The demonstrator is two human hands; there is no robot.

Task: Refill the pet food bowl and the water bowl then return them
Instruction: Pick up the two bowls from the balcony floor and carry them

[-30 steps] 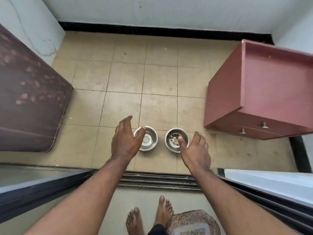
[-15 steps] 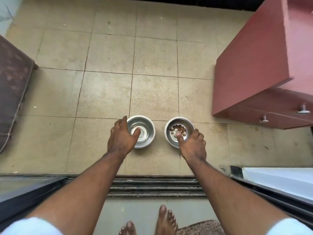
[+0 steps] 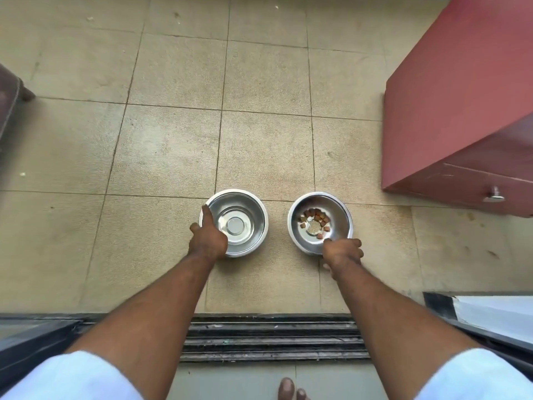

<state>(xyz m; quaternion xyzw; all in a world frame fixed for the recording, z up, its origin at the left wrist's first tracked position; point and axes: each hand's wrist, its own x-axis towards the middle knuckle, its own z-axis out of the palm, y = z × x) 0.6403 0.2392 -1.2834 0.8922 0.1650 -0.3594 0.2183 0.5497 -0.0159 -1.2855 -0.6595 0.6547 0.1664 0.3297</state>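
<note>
Two steel bowls stand side by side on the tiled floor. The left one, the water bowl (image 3: pixel 239 220), looks empty and shiny inside. The right one, the food bowl (image 3: pixel 331 210), has a few brown kibble pieces (image 3: pixel 315 219) at its bottom. My left hand (image 3: pixel 206 241) grips the water bowl's near-left rim, thumb lying along the edge. My right hand (image 3: pixel 343 251) is closed on the food bowl's near rim, thumb over the edge. Both bowls rest on the floor.
A red cabinet (image 3: pixel 461 111) with drawer knobs stands close on the right. A dark furniture piece (image 3: pixel 10 102) sits at the left edge. A sliding-door track (image 3: pixel 274 339) crosses the floor below my arms, with door frames at both sides.
The view has come lower and closer to the bowls. Both hands have gone from hovering spread over the bowls to closing on their near rims.
</note>
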